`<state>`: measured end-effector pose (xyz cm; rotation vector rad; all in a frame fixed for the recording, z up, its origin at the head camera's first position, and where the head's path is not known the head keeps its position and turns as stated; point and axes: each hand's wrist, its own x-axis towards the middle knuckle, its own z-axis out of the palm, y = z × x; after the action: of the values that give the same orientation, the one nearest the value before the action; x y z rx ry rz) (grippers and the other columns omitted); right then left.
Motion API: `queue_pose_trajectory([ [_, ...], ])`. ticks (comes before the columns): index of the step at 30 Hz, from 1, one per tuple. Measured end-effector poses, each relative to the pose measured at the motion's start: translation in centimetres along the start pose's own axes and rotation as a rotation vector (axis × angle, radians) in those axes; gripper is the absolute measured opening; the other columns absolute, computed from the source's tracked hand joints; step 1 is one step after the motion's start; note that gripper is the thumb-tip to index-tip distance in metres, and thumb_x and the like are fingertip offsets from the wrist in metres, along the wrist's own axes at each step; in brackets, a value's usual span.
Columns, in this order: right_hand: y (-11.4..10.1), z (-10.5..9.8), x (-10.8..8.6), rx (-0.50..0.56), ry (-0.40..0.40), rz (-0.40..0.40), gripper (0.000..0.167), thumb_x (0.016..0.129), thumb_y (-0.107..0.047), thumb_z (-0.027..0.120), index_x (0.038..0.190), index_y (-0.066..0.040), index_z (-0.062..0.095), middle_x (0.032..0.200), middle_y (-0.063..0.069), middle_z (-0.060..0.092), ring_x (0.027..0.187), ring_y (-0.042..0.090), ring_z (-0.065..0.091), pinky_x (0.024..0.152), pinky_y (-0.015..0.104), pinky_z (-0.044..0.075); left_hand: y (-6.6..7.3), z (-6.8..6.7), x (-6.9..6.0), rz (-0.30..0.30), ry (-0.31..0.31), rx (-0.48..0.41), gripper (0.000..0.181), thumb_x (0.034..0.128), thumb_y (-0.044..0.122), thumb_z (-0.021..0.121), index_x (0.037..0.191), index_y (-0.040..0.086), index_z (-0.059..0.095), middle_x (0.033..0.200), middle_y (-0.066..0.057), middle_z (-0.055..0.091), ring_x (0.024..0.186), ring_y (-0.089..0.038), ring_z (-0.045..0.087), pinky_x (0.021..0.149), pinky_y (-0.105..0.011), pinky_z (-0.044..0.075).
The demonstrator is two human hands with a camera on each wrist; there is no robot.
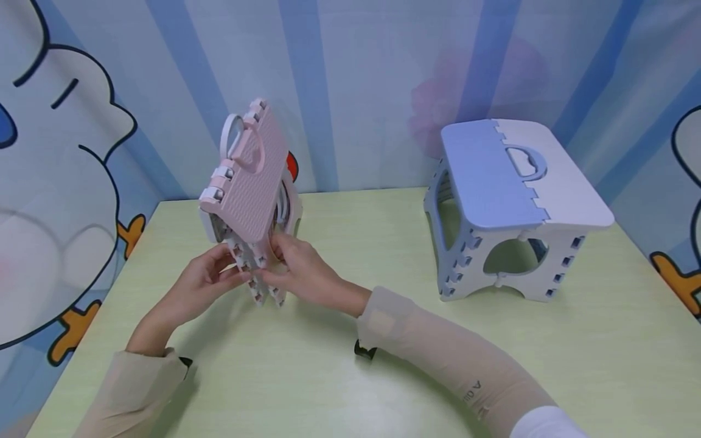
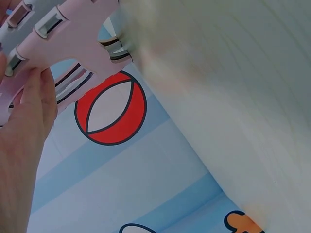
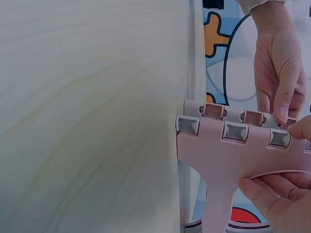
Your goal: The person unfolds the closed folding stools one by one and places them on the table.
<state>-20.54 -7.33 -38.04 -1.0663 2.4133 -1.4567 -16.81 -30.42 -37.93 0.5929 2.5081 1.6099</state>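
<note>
A pink and white folding stool (image 1: 254,182) stands partly folded at the table's left side, its top halves tilted up into a ridge with the handles uppermost. My right hand (image 1: 306,271) grips its near pink end panel, fingers hooked into the rounded opening and thumb on the hinge edge, as the right wrist view shows. On the other side of that end, my left hand (image 1: 199,283) pinches the hinged edge between thumb and fingers; its fingertips are partly hidden. In the left wrist view, the right hand (image 2: 29,114) reaches into the opening of the pink panel (image 2: 77,29).
A blue and white folding stool (image 1: 493,182) stands unfolded at the right of the pale green table (image 1: 361,243). Behind the table hangs a striped curtain (image 1: 361,91) with cartoon figures. The right sleeve (image 1: 454,359) crosses the table's front.
</note>
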Motion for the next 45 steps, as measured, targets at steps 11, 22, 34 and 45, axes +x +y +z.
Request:
queue_pose_trajectory([
  [11,0.3,-0.5,-0.6,-0.048,0.000,0.030,0.027,0.095,-0.022,0.071,0.111,-0.010,0.053,0.097,-0.002,0.055,0.086,0.012,0.050,0.070,0.020,0.046,-0.2,0.2,0.0,0.000,0.003,-0.009,0.049,0.0982,0.004,0.062,0.142,-0.005,0.042,0.138,-0.014,0.050,0.124,-0.015,0.052,0.097,-0.018,0.046],
  [22,0.4,-1.1,-1.0,-0.047,0.005,0.023,0.027,0.095,-0.021,0.070,0.112,-0.009,0.054,0.099,-0.001,0.057,0.086,0.014,0.051,0.070,0.020,0.045,-0.2,0.2,0.0,-0.003,-0.006,-0.007,0.051,0.0987,0.005,0.062,0.143,-0.005,0.040,0.141,-0.021,0.048,0.124,-0.008,0.052,0.097,-0.018,0.045],
  [34,0.6,-1.8,-1.6,-0.015,0.003,0.011,0.024,0.095,-0.020,0.069,0.110,-0.009,0.054,0.097,0.006,0.057,0.087,0.026,0.053,0.066,0.022,0.042,-0.3,0.2,0.1,0.000,-0.020,0.015,0.053,0.0994,0.005,0.061,0.145,-0.005,0.037,0.143,-0.021,0.046,0.129,-0.016,0.049,0.099,-0.016,0.043],
  [45,1.1,-2.3,-2.0,-0.007,0.017,-0.001,0.026,0.095,-0.019,0.069,0.112,-0.007,0.054,0.100,0.006,0.059,0.088,0.026,0.054,0.068,0.023,0.044,0.0,0.4,0.2,-0.005,-0.022,0.022,0.052,0.0993,0.003,0.060,0.145,-0.006,0.037,0.143,-0.021,0.046,0.131,-0.034,0.046,0.098,-0.016,0.043],
])
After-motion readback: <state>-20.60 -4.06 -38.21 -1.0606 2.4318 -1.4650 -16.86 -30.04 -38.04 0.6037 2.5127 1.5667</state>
